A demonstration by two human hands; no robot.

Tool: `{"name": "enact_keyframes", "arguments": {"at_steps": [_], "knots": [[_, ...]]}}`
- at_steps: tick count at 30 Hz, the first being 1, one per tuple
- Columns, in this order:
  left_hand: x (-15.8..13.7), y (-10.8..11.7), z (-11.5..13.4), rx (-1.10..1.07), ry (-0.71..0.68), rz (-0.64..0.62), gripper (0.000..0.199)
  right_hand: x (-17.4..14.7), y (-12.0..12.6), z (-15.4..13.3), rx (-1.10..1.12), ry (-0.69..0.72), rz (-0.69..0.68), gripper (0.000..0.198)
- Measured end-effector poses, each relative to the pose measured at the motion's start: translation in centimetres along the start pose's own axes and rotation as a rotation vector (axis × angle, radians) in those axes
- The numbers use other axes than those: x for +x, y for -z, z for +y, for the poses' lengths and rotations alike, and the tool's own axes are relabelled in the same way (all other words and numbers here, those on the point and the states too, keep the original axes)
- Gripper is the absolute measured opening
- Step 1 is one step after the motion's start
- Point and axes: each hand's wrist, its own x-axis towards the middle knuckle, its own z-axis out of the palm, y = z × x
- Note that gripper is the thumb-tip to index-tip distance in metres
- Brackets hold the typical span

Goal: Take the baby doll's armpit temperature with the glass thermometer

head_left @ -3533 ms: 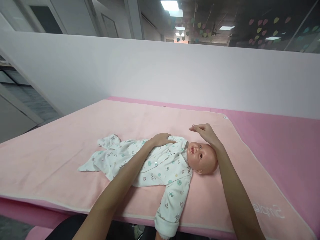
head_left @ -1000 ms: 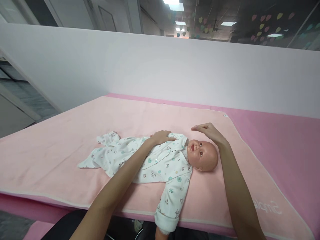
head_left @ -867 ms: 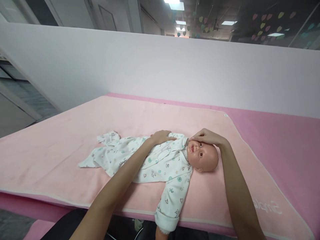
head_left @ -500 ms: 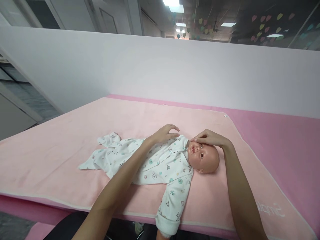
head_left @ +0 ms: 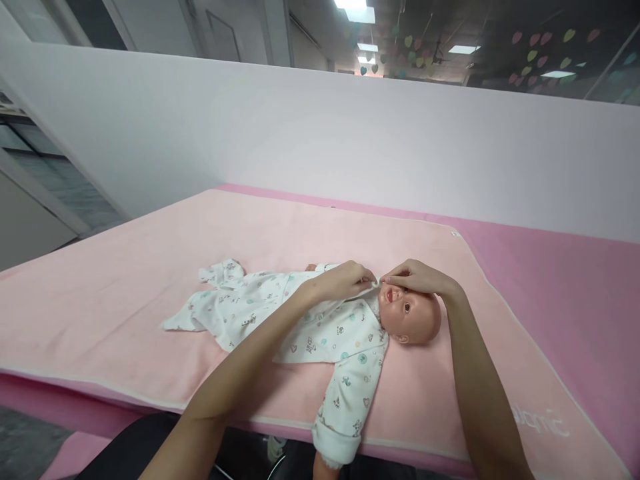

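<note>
A baby doll (head_left: 410, 319) lies on its back, head to the right, dressed in a white printed romper (head_left: 320, 338). My left hand (head_left: 347, 280) is closed on the romper's collar at the doll's neck, pinching the fabric's edge. Just right of it, my right hand (head_left: 414, 276) is also closed, fingertips pinched at the collar beside the doll's chin, its palm over one side of the face. One sleeve (head_left: 345, 400) stretches toward me, its cuff over the table's front edge. The far arm is mostly hidden behind my left hand.
Under the doll spreads a pale pink mat (head_left: 150, 267) over a darker pink surface (head_left: 565, 287). A white wall panel (head_left: 320, 133) rises behind it. My dark-clothed legs are below the front edge.
My left hand has moved right, from over the doll's chest to the collar, and its fingers have closed on the fabric. My right hand stays at the neck. The view has shifted slightly.
</note>
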Motion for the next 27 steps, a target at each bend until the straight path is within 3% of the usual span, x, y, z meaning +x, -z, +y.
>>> {"name": "enact_keyframes", "arguments": {"at_steps": [4,8,15,27], "knots": [[-0.2,1.1,-0.3,-0.041,0.097,0.107,0.031,0.6,-1.6,-1.3,-0.141,-0.011,0.000,0.028],[-0.6,1.6,-0.3,-0.056,0.151,0.129,0.034,1.5,-3.4,-2.3,-0.337,-0.034,0.058,0.018],[-0.6,1.6,0.2,-0.012,0.197,0.114,0.037,2.6,-4.5,-2.3,-0.589,-0.214,0.112,0.020],[-1.1,1.8,0.5,0.024,0.180,0.120,0.034,3.6,-5.6,-2.4,-0.726,-0.238,0.231,0.026]]}}
